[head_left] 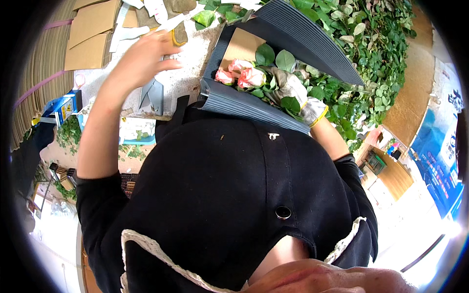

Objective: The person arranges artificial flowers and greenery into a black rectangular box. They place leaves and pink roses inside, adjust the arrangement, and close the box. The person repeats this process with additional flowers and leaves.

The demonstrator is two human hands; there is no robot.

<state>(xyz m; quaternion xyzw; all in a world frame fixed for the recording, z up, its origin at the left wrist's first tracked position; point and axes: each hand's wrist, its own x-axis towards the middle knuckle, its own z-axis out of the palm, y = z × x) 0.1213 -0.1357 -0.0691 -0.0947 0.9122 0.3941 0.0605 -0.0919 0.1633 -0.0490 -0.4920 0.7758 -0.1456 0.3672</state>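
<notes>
Partly, leaves hide fingers of right hand in off-white fabric glove with yellow cuff [289, 90]; cannot tell how tightly it closes on pink-and-cream roses [251, 78], stems hidden too, heads lying inside dark-grey ribbed trough [254, 105]. Bare left hand [139, 61] loosely open, thumb apart, seemingly empty; fingertips near crumpled grey-brown yellow-edged cloth [180, 35]. White plastic piece [155, 10] cut off above.
</notes>
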